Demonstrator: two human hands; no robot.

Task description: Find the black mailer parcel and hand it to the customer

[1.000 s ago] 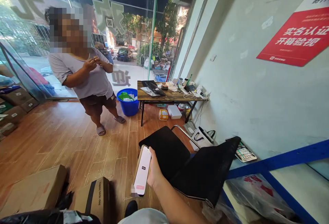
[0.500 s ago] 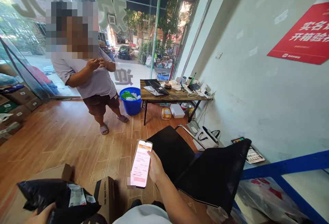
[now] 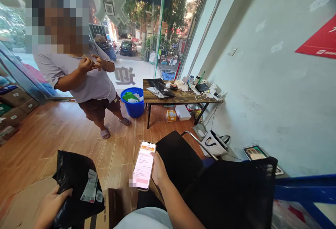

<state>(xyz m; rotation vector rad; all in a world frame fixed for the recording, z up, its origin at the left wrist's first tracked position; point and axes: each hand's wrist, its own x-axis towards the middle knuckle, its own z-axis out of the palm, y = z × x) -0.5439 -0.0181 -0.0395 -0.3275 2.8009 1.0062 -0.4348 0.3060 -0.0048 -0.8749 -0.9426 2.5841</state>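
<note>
My left hand (image 3: 56, 199) grips a black plastic parcel bag (image 3: 75, 176) by its left edge, thumb on top. A white shipping label (image 3: 90, 187) is stuck on the bag's face. The bag is held above cardboard boxes (image 3: 99, 215) at the lower left. My right hand (image 3: 159, 169) is closed round a smartphone (image 3: 144, 166), its thumb at the right edge of the lit screen. The screen shows a pink and white page, its text too small to read. Part of the phone's lower left corner is blurred out.
A black chair (image 3: 181, 155) stands right of the phone. Ahead is a wooden table (image 3: 181, 99) with parcels and small items, beside a blue bucket (image 3: 132, 106). Another person (image 3: 86, 78) stands at the left, hands together. A white tote bag (image 3: 215, 143) sits by the wall.
My left hand has raised the black parcel bag and turned it more upright, label towards me. The phone stays nearly in place. The view has tilted and shifted slightly.
</note>
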